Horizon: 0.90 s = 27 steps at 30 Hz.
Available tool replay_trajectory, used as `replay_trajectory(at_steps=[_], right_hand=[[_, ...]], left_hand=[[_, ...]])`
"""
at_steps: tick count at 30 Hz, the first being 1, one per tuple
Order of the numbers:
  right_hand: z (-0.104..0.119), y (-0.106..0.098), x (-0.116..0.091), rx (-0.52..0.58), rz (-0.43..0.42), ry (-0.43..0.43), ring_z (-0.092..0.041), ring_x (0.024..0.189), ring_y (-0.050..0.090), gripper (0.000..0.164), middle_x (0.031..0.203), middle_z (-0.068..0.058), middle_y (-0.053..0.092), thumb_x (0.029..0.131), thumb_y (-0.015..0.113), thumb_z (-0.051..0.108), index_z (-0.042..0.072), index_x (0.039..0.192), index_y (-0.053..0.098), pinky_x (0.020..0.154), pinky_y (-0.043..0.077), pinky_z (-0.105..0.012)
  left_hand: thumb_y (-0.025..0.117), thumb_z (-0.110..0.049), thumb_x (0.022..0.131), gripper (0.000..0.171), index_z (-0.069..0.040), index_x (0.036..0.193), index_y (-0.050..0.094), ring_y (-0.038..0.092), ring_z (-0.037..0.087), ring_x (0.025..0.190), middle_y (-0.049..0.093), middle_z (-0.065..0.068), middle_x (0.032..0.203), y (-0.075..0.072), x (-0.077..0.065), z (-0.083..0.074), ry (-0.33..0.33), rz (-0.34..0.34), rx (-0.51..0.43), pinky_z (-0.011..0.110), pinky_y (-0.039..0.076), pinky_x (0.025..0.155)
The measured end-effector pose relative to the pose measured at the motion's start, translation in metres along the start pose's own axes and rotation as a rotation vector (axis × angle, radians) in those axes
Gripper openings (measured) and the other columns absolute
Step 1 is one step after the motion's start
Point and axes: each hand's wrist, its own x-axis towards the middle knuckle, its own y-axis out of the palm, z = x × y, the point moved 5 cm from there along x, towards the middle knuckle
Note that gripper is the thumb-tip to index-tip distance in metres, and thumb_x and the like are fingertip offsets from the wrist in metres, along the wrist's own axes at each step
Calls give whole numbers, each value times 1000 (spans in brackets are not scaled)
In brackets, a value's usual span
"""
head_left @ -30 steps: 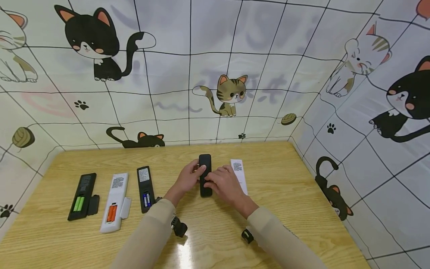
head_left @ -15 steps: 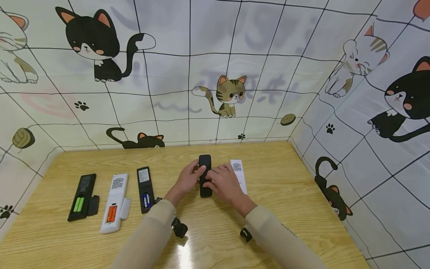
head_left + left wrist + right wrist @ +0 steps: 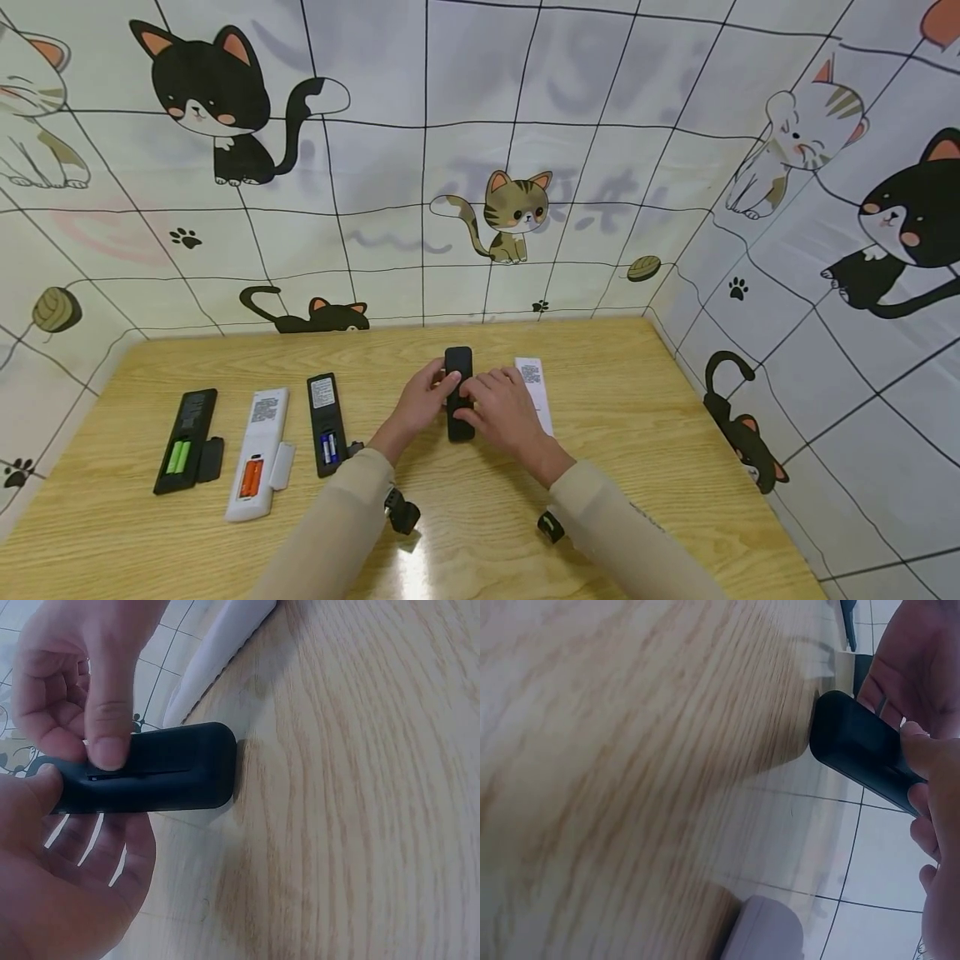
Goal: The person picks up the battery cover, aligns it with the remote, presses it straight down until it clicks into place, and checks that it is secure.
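On the pale wooden surface (image 3: pixel 480 550), nearest in the row at the left, a white remote (image 3: pixel 261 442) is laid back up, with two orange batteries (image 3: pixel 252 478) seated in its open back; a white cover (image 3: pixel 281 467) is set against its side. Slightly farther, two green batteries (image 3: pixel 178 457) are contained in a black remote (image 3: pixel 192 423), beside which a black cover (image 3: pixel 211 460) is placed. Beyond that, two blue batteries (image 3: pixel 330 447) are held in a slim black remote (image 3: pixel 326 421); a dark piece (image 3: pixel 356 448) beside it is partly hidden by the left sleeve (image 3: pixel 337 517).

Well to the right, a plain black remote (image 3: pixel 165 754) is held between both hands; its inside cannot be seen. It is gripped by the left hand (image 3: pixel 422 402), thumb on top and fingers underneath. At its other side it is pinched by the right hand (image 3: pixel 498 408), the thumb pressed by a narrow slit (image 3: pixel 142 775). Whether the surface is touched by its end cannot be told. A second white remote (image 3: pixel 532 387) is partly covered by the right hand. Behind, a cat-printed cloth (image 3: pixel 382 192) is seen.
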Motion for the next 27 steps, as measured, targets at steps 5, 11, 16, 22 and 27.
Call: replay_trajectory(at_steps=[5,11,16,22,27], right_hand=[[-7,0,-1,2,55,109,-12,85,54,38,84,8,57,78,63,54,20,96,57,86,36,-35],[-13,6,-4,-53,165,194,-18,100,53,59,104,3,60,78,54,66,17,112,57,89,37,-38],[-12,8,-4,-94,193,181,-19,102,52,63,105,2,58,78,50,69,17,113,57,95,33,-41],[-12,10,-4,-136,231,176,-18,102,52,64,105,2,58,79,44,72,17,110,57,98,31,-42],[-12,12,-4,-146,260,187,-18,102,52,66,105,2,58,79,42,73,17,111,57,98,31,-41]], left_hand=[[47,-32,95,36,-28,131,46,61,22,96,60,10,111,1,5,12,5,-33,25,39,53,74],[47,-34,95,33,-34,128,47,61,22,94,60,8,112,0,5,15,5,-51,30,37,53,72],[48,-33,95,35,-32,130,46,61,23,94,60,10,112,1,5,15,19,-53,31,37,53,72],[47,-32,95,33,-31,128,48,61,22,93,60,8,111,2,3,12,28,-62,55,37,53,71],[47,-31,95,32,-32,128,48,62,21,93,60,7,111,4,3,11,30,-50,54,37,53,71]])
